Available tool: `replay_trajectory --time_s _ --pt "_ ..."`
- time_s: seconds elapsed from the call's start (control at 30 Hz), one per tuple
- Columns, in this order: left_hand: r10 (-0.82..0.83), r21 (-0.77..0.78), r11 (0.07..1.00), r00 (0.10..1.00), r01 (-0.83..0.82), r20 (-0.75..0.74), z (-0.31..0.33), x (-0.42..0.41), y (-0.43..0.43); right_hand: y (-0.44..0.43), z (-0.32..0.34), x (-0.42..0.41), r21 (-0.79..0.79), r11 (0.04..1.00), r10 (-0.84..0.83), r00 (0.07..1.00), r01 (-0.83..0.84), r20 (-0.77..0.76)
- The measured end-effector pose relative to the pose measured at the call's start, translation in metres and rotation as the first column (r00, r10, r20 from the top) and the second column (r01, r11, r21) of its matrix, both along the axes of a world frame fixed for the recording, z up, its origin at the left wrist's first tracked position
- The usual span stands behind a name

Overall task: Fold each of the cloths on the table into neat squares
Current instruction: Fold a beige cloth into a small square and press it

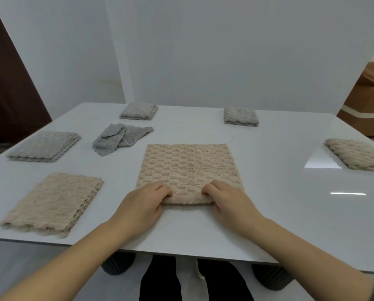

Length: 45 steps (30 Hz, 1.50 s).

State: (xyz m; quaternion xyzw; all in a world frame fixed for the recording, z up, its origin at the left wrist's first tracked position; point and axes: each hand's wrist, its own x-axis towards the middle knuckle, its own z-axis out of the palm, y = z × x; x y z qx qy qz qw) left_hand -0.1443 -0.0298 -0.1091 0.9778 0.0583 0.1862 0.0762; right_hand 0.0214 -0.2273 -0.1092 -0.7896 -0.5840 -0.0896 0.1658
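Observation:
A beige checkered cloth (189,168) lies flat at the middle of the white table (279,192), folded to a rectangle. My left hand (143,203) grips its near left corner, fingers curled over the top and thumb at the edge. My right hand (227,200) grips the near right corner the same way. A crumpled grey cloth (118,137) lies unfolded behind and to the left.
Folded cloths lie around: a beige one (53,205) at near left, a grey one (45,146) at far left, two small grey ones (139,111) (240,116) at the back, a beige one (357,154) at the right edge. A brown sofa (368,101) stands beyond.

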Motion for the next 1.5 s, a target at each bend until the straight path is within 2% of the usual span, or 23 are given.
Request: replay_trajectory --time_s 0.07,0.17,0.2,0.27,0.33,0.5,0.6,0.77,0.93,1.03,1.17,1.3,1.5 --pt "0.052 -0.042 0.998 0.999 -0.052 0.009 -0.002 -0.005 0.008 -0.008 0.0 0.009 0.017 0.998 -0.052 0.998 0.052 -0.044" --pt "0.161 -0.21 0.965 0.987 -0.155 0.014 0.001 -0.016 0.023 -0.019 0.008 0.021 0.111 0.988 -0.075 0.956 0.11 -0.282" --pt "0.209 -0.32 0.928 0.978 -0.192 0.019 0.002 -0.019 0.028 -0.021 0.012 0.024 0.14 0.978 -0.088 0.919 0.153 -0.383" --pt "0.303 -0.561 0.793 0.953 -0.237 0.026 0.007 -0.02 0.036 -0.022 0.017 0.033 0.178 0.948 -0.123 0.821 0.263 -0.557" --pt "0.338 -0.707 0.678 0.94 -0.202 0.055 0.011 -0.017 0.044 -0.021 0.021 0.043 0.189 0.926 -0.113 0.717 0.327 -0.687" --pt "0.384 -0.789 0.59 0.919 -0.172 0.087 0.02 0.009 0.062 -0.011 0.028 0.069 0.187 0.904 -0.049 0.527 0.385 -0.849" --pt "0.437 -0.799 0.559 0.897 -0.221 0.058 0.023 0.031 0.073 0.002 0.029 0.091 0.221 0.853 -0.036 0.477 0.472 -0.878" --pt "0.5 -0.756 0.577 0.865 -0.309 0.028 0.029 0.075 0.09 0.043 0.027 0.126 0.232 0.79 -0.136 0.531 0.568 -0.837" --pt "0.564 -0.683 0.602 0.826 -0.414 -0.003 0.024 0.113 0.108 0.078 0.026 0.148 0.189 0.796 -0.309 0.656 0.574 -0.689" --pt "0.607 -0.584 0.64 0.794 -0.499 -0.013 0.016 0.125 0.112 0.088 0.019 0.154 0.136 0.802 -0.432 0.722 0.581 -0.54" --pt "0.653 -0.438 0.693 0.756 -0.572 0.047 0.001 0.13 0.112 0.091 0.003 0.157 0.167 0.796 -0.45 0.753 0.582 -0.48" --pt "0.595 -0.254 0.788 0.799 -0.56 0.085 -0.009 0.132 0.114 0.092 -0.007 0.162 0.124 0.833 -0.492 0.823 0.54 -0.284" --pt "0.553 -0.25 0.806 0.833 -0.537 -0.009 -0.013 0.131 0.131 0.092 -0.009 0.171 0.033 0.867 -0.481 0.854 0.497 -0.197"
